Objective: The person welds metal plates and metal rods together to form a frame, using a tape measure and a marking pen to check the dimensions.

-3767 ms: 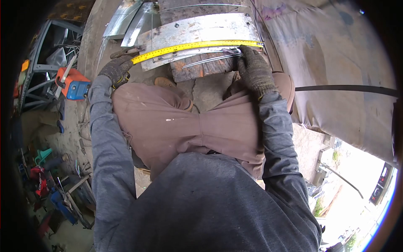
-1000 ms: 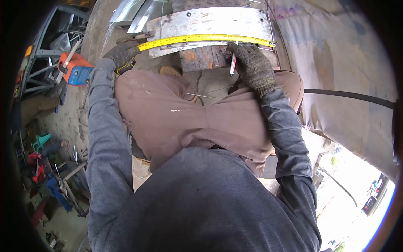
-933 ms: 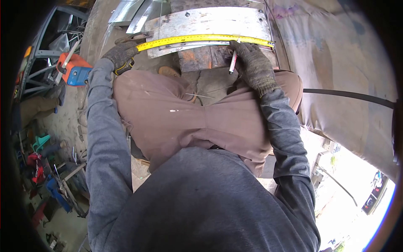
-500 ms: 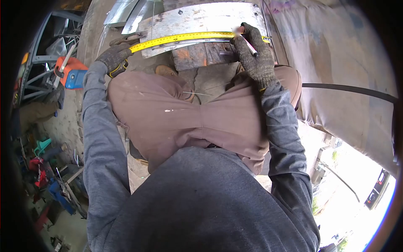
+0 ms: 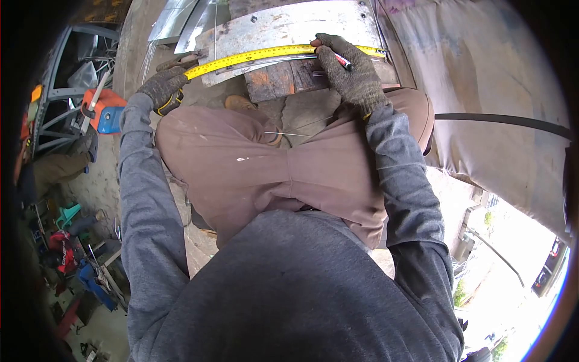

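A yellow tape measure is stretched across a flat galvanized metal sheet that lies on a worn wooden block. My left hand, in a dark knit glove, grips the tape's case at the sheet's left end. My gloved right hand holds a red and white marker, its tip down at the tape near the middle right of the sheet. A thin metal rod runs along under the tape. I am crouched, with my brown trousers below the block.
An orange and blue welding machine stands on the floor at left, beside a grey metal frame. More sheet metal pieces lie at the top left. A grey tarp with a black strap covers the right. Tools clutter the floor at lower left.
My right hand picked up the marker, swung it round and brought its tip to the tape on the sheet. My left hand has stayed on the tape's case.
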A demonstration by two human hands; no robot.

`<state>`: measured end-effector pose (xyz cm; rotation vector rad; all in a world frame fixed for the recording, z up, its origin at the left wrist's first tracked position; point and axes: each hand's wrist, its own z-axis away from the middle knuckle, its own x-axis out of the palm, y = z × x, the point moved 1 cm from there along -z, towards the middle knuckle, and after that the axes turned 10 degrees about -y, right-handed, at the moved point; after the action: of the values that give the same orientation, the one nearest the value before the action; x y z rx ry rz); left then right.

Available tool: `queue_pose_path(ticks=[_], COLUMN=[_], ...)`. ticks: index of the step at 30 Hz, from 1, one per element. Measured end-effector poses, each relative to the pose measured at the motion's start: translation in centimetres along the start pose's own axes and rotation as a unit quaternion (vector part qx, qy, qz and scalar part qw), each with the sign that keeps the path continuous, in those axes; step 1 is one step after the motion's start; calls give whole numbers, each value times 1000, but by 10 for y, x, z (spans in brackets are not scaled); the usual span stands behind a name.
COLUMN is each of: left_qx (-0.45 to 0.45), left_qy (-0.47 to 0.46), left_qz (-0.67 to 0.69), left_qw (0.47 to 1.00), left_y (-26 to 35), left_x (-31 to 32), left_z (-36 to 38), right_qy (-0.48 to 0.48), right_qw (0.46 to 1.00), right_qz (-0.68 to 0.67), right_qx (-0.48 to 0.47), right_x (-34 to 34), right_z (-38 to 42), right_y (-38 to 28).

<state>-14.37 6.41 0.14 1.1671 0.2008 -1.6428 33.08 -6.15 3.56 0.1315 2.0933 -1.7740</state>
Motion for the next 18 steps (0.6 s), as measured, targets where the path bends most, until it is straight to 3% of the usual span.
queue_pose_path(ticks=[4, 7, 9, 12, 15, 17, 18], left_qx=[76, 90, 86, 70, 38, -68, -68], left_qy=[-3, -3, -16, -20, -42, -52, -52], left_qz=[-126, -150, -149, -106, -149, 11, 11], left_qw=[989, 985, 985, 992, 987, 996, 996], left_y=[2, -1, 0, 0, 13, 35, 21], left_x=[-3, -5, -7, -8, -12, -17, -12], left_z=[3, 1, 1, 1, 5, 7, 5], right_qy=[0, 11, -40, -25, -36, -37, -39], right_qw=[998, 999, 987, 992, 989, 990, 990], right_qz=[-58, 31, 77, 97, 105, 99, 94], right_qx=[23, 32, 133, 82, 92, 97, 101], right_x=[5, 5, 2, 4, 4, 5, 5], right_z=[-4, -4, -2, -2, -2, -2, -2], right_y=[3, 3, -10, 2, 10, 12, 13])
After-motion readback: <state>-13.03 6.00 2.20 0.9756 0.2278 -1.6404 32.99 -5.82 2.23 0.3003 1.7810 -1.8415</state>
